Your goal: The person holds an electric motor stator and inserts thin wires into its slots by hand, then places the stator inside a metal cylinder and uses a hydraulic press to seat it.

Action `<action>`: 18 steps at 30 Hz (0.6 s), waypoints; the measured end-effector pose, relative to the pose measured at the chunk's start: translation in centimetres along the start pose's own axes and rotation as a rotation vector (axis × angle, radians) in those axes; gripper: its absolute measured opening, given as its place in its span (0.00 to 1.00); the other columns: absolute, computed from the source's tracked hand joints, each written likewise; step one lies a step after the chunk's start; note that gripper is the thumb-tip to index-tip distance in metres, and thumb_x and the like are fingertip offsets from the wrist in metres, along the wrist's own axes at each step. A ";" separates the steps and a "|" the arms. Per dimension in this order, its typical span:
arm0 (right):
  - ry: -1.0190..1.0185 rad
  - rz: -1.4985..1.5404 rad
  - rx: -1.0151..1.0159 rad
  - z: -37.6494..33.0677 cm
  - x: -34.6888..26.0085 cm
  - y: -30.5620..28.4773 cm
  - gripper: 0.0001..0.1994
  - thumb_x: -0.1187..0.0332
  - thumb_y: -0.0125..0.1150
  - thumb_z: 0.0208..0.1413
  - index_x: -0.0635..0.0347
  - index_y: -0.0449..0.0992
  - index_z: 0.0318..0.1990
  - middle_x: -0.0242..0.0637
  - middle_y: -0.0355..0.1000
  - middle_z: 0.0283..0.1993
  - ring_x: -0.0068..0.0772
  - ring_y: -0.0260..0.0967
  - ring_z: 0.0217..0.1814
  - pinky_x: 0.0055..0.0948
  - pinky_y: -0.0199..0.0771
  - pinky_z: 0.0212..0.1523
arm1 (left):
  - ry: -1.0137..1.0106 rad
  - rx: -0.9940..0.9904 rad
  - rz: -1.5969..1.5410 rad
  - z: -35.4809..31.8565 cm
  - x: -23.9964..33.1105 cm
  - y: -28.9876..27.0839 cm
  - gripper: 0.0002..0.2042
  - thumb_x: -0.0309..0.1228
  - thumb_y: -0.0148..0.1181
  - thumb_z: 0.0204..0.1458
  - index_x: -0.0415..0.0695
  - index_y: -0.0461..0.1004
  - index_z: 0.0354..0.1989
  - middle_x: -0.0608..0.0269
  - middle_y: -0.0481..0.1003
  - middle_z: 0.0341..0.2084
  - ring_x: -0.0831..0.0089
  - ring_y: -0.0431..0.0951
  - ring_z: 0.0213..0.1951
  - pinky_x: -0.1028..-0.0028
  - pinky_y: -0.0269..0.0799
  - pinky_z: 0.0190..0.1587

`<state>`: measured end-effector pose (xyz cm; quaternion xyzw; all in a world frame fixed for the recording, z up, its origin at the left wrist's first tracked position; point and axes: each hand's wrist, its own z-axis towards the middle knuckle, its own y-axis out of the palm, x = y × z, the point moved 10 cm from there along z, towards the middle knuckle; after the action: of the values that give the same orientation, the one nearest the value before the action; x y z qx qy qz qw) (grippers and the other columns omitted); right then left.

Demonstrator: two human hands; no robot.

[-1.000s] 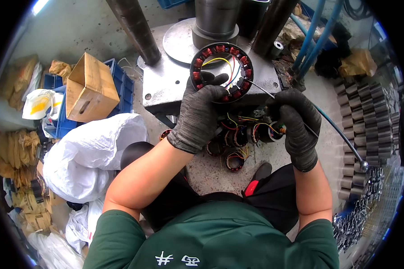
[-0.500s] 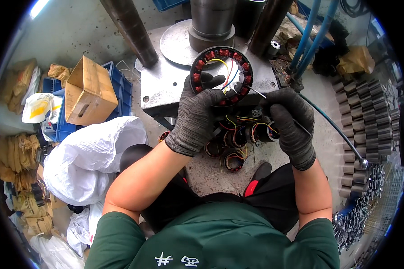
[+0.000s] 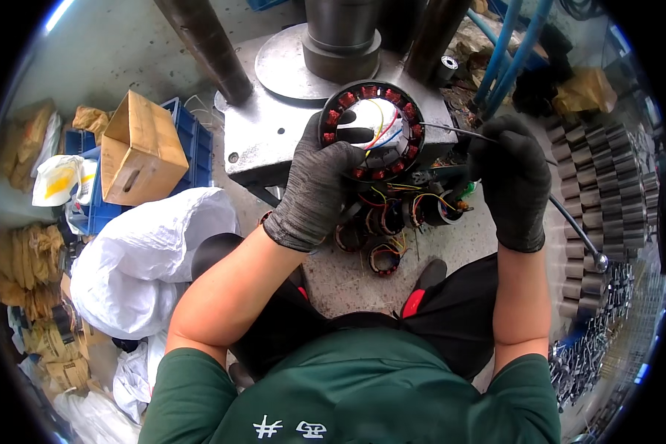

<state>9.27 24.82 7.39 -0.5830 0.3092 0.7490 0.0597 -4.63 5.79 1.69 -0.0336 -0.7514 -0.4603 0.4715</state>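
1. We held the round motor stator with red-brown copper coils point(image 3: 371, 132) at the upper centre of the frame, our left hand point(image 3: 320, 185) in its dark knit glove clasped on the ring's near-left rim, thumb reaching into the bore.
2. Our gloved right hand point(image 3: 512, 177), at the right of the frame, was clenched around a thin metal rod point(image 3: 451, 132) whose tip reached the ring's right edge.
3. The stator rested on the grey steel press plate point(image 3: 263, 140), below a dark cylindrical ram point(image 3: 342, 33).
4. To do the step well, we judged, the ring had to stay flat and steady while the rod tip worked only among the coloured lead wires point(image 3: 383, 129), never scraping the coil enamel.
5. More wound stators point(image 3: 392, 222) lay on the floor just below the plate.
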 end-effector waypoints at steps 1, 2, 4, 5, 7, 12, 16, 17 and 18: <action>0.054 0.050 0.015 0.2 0.7 -0.2 0.13 0.63 0.58 0.61 0.63 0.78 0.47 0.43 0.80 0.35 0.34 0.77 0.31 0.28 0.77 0.32 | -0.027 0.014 0.011 0.0 -0.2 0.0 0.32 0.16 0.51 0.44 0.36 0.57 0.64 0.45 0.69 0.52 0.47 0.81 0.52 0.58 0.83 0.56; 0.053 0.050 0.017 0.2 0.7 -0.2 0.13 0.63 0.58 0.61 0.63 0.78 0.47 0.43 0.80 0.35 0.34 0.77 0.31 0.28 0.77 0.32 | -0.028 0.012 0.011 0.0 -0.2 -0.2 0.32 0.16 0.51 0.44 0.36 0.57 0.64 0.45 0.69 0.52 0.47 0.81 0.52 0.58 0.83 0.56; 0.071 0.009 0.018 0.2 0.7 -0.1 0.13 0.64 0.58 0.61 0.63 0.78 0.46 0.42 0.80 0.34 0.32 0.77 0.29 0.29 0.75 0.29 | -0.028 -0.027 0.013 0.2 -0.4 -0.2 0.33 0.18 0.53 0.44 0.36 0.58 0.65 0.45 0.70 0.51 0.52 0.82 0.50 0.60 0.84 0.54; 0.071 0.009 0.021 0.2 0.7 -0.1 0.13 0.64 0.58 0.61 0.63 0.78 0.46 0.42 0.80 0.34 0.32 0.77 0.29 0.29 0.75 0.29 | -0.030 -0.028 0.013 0.2 -0.5 -0.3 0.33 0.18 0.53 0.44 0.36 0.58 0.65 0.45 0.70 0.51 0.52 0.82 0.50 0.60 0.84 0.54; 0.034 -0.065 -0.008 0.3 0.2 0.0 0.12 0.64 0.57 0.60 0.64 0.79 0.45 0.42 0.80 0.32 0.31 0.76 0.28 0.29 0.75 0.27 | -0.048 -0.013 0.080 0.2 -0.8 -0.6 0.33 0.19 0.54 0.44 0.37 0.59 0.65 0.46 0.71 0.49 0.57 0.82 0.47 0.63 0.83 0.52; 0.015 -0.138 0.002 0.0 0.1 0.5 0.12 0.66 0.57 0.60 0.65 0.79 0.44 0.42 0.79 0.31 0.29 0.76 0.27 0.28 0.75 0.27 | -0.033 -0.026 0.077 0.4 -0.9 -0.6 0.34 0.20 0.56 0.43 0.38 0.60 0.65 0.47 0.72 0.48 0.59 0.82 0.45 0.64 0.83 0.50; -0.001 -0.151 0.000 0.0 0.0 0.5 0.12 0.67 0.57 0.59 0.65 0.79 0.43 0.42 0.79 0.31 0.29 0.76 0.26 0.27 0.75 0.27 | -0.053 -0.030 0.050 0.3 -0.8 -0.4 0.34 0.19 0.56 0.43 0.38 0.60 0.65 0.48 0.71 0.48 0.52 0.82 0.48 0.58 0.84 0.53; -0.002 -0.151 0.002 0.0 0.0 0.4 0.12 0.67 0.57 0.59 0.65 0.79 0.43 0.42 0.79 0.31 0.29 0.76 0.26 0.27 0.75 0.27 | -0.055 -0.032 0.051 0.3 -0.9 -0.4 0.34 0.19 0.56 0.43 0.38 0.60 0.65 0.48 0.71 0.48 0.52 0.82 0.48 0.58 0.84 0.53; -0.004 -0.149 -0.004 0.0 0.0 0.5 0.12 0.66 0.57 0.59 0.65 0.79 0.43 0.42 0.79 0.31 0.29 0.76 0.26 0.27 0.75 0.27 | -0.046 -0.046 0.029 0.4 -1.0 -0.4 0.34 0.19 0.55 0.43 0.38 0.60 0.65 0.48 0.71 0.48 0.50 0.82 0.49 0.56 0.83 0.54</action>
<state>9.08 24.44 7.56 -0.6032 0.2634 0.7441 0.1147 -4.54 6.28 0.67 -0.0661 -0.7508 -0.4695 0.4598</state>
